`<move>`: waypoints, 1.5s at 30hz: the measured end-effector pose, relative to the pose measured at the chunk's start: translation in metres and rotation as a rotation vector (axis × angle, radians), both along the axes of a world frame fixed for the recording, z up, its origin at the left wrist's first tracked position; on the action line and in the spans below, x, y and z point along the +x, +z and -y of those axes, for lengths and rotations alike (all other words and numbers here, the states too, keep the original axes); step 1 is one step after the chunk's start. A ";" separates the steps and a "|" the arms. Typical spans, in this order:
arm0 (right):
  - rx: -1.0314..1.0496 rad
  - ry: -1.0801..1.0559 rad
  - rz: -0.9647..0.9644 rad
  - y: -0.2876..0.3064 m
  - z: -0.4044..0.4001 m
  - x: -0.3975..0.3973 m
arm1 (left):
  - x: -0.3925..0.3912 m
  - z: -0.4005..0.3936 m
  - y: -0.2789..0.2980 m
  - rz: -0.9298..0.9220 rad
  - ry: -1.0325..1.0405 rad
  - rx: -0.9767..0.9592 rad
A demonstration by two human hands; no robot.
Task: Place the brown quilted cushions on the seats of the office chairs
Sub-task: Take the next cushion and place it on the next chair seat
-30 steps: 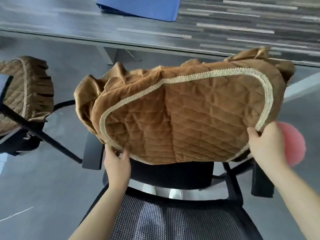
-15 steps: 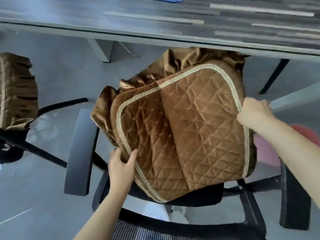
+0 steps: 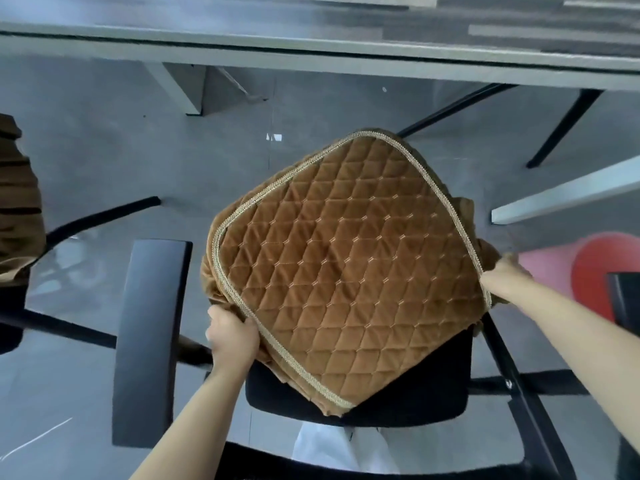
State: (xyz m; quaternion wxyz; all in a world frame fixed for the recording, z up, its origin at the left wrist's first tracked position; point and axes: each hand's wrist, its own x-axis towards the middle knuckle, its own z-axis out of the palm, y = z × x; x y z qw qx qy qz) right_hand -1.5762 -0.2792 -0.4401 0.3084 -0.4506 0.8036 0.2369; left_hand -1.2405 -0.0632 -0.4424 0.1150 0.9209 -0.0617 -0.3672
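Head view, left to right. At far left edge, second cushion [image 3: 17, 209], brown with pleated skirt, partly cut off by the frame, sitting on another chair [image 3: 14, 327] with dark frame. Next, black armrest [image 3: 149, 341] of the near chair, lying lengthwise over grey floor [image 3: 104, 133]. Just right of it, left hand [image 3: 232, 337], fingers curled round the cushion's near-left edge, gripping at the gold trim. Centre: brown quilted cushion [image 3: 346, 271], diamond stitching, beige braided border, turned corner-on like a diamond, tilted and held above the black seat [image 3: 398, 389]; lowest corner overlapping the seat's front part, far corner reaching out toward the desk; skirt fabric bunched below the left and right edges. Whether the cushion's underside touches the seat cannot be told. Seat mostly bare along near and right sides. Right hand [image 3: 505, 275] at the cushion's right corner, pinching the edge, fingers mostly hidden in the folded skirt. Beyond that, pink and red round object [image 3: 588, 271], blurred, at right edge, with second dark armrest [image 3: 623, 299] in front of it. Along the top, grey desk [image 3: 311, 39] edge running across, pale leg under it at left, black slanted legs at right. At bottom centre, white clothing [image 3: 332, 448] below the seat.
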 end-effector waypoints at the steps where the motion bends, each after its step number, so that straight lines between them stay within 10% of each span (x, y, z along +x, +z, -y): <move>1: 0.021 -0.068 0.038 -0.001 -0.006 -0.003 | 0.001 -0.002 -0.001 0.008 0.012 -0.017; 5: -0.010 -0.062 0.174 -0.009 -0.017 -0.013 | 0.000 -0.006 0.007 0.123 -0.026 -0.207; 10: -0.164 0.238 -0.103 -0.001 -0.037 -0.009 | -0.007 -0.023 0.021 0.242 -0.119 -0.347; 16: -0.096 0.518 -0.304 -0.004 -0.076 -0.010 | -0.016 -0.031 0.018 0.258 -0.558 0.015; 20: -0.232 0.583 -0.082 0.000 -0.077 0.022 | -0.030 -0.023 0.004 0.312 -0.875 0.236; 29: -0.317 1.162 0.270 -0.009 -0.028 0.117 | -0.010 0.043 -0.025 0.241 -0.894 0.030; 33: -0.243 1.157 0.216 -0.035 0.005 0.120 | 0.019 0.055 -0.039 0.108 -0.870 -0.010; 38: -0.238 0.854 0.103 -0.047 0.025 0.083 | 0.031 0.058 -0.041 -0.067 -0.265 0.040; 45: -0.292 0.516 0.082 -0.035 -0.018 0.055 | -0.009 0.008 -0.026 0.083 -0.427 -0.010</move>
